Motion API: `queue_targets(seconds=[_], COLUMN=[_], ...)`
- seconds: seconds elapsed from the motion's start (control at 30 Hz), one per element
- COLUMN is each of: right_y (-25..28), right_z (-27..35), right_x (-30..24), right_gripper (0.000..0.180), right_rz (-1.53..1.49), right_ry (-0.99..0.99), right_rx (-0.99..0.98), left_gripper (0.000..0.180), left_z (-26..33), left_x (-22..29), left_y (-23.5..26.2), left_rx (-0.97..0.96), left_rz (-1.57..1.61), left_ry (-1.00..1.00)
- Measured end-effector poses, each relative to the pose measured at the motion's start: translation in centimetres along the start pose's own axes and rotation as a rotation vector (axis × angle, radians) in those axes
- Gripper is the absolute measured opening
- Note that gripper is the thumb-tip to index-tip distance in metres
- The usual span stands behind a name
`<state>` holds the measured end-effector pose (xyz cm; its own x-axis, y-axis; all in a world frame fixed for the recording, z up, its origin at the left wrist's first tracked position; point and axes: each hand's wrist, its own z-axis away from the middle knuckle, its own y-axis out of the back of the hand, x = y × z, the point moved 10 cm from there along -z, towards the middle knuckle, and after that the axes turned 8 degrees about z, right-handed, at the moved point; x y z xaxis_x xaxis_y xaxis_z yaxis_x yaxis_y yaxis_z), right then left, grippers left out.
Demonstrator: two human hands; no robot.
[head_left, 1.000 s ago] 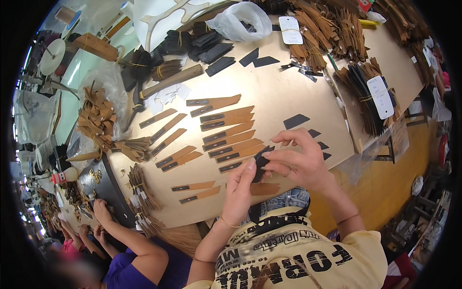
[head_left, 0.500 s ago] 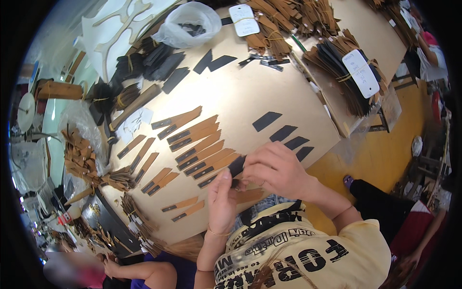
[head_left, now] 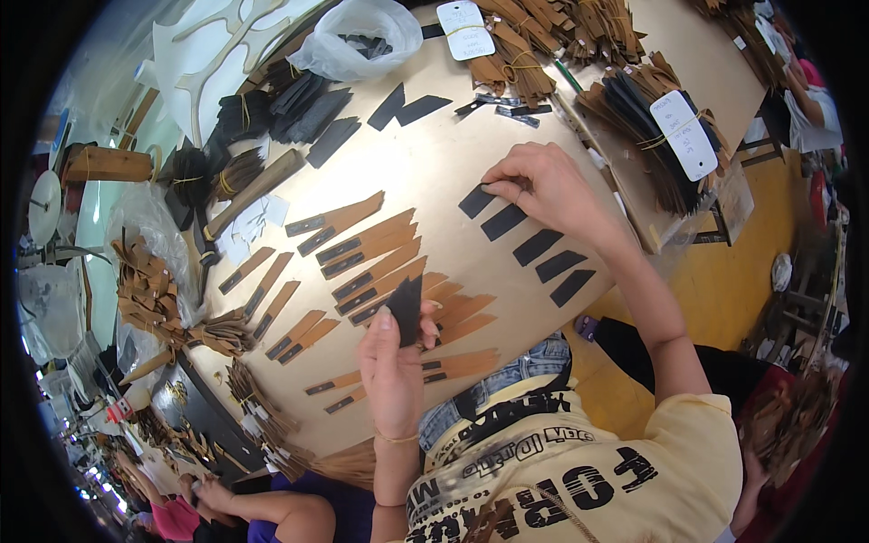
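Note:
My left hand (head_left: 393, 366) grips several black slant-ended strips (head_left: 401, 310), held tilted over the tabletop. With thumb and fingertips pinched together, my right hand (head_left: 541, 192) is at the edge of another black strip (head_left: 473, 201), which lies at the far end of a slanting row. More black strips (head_left: 539, 246) continue that row toward my body. To the left lie brown strips (head_left: 380, 233) with dark ends, side by side in uneven rows; my left hand hides part of some.
Beyond these stand a plastic bag (head_left: 360, 41) holding dark pieces and a hammer (head_left: 253, 195). Tied bundles of brown strips (head_left: 520, 72) and dark strips (head_left: 647, 136) carry white tags. Brown pieces (head_left: 145, 281) are heaped on the left. Other people sit nearby.
My right hand has moved from beside my left hand out to the far end of the black row, where another strip now lies. The left hand has shifted left with its strips.

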<state>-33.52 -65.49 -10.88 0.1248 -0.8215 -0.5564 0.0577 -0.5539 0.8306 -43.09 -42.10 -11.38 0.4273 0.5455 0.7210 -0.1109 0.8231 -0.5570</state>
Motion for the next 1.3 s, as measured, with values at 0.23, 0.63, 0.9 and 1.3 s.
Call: queue_targets(seconds=[0.23, 0.63, 0.9, 1.3], right_y=[0.2, 3.1, 1.5, 2.4], right_z=[2.3, 3.2, 4.4, 10.3], right_x=[0.3, -2.7, -9.8, -8.8], right_gripper=[0.015, 0.023, 0.032, 0.015], right_rz=[-0.029, -0.055, -0.201, -0.318], right_ry=[-0.008, -0.044, 0.212, 0.244], right_rx=[0.070, 0.285, 0.123, 0.301], left_gripper=[0.037, 0.041, 0.039, 0.036], left_z=[-0.1, -1.4, -1.8, -0.1], left_x=[-1.4, -1.5, -1.9, -5.2], left_y=[-1.7, -3.7, -4.3, -2.7], left_rx=[-0.093, -0.137, -0.233, -0.076], left_rz=[-0.044, -0.056, -0.137, 0.241], left_ry=[0.068, 0.062, 0.043, 0.306])
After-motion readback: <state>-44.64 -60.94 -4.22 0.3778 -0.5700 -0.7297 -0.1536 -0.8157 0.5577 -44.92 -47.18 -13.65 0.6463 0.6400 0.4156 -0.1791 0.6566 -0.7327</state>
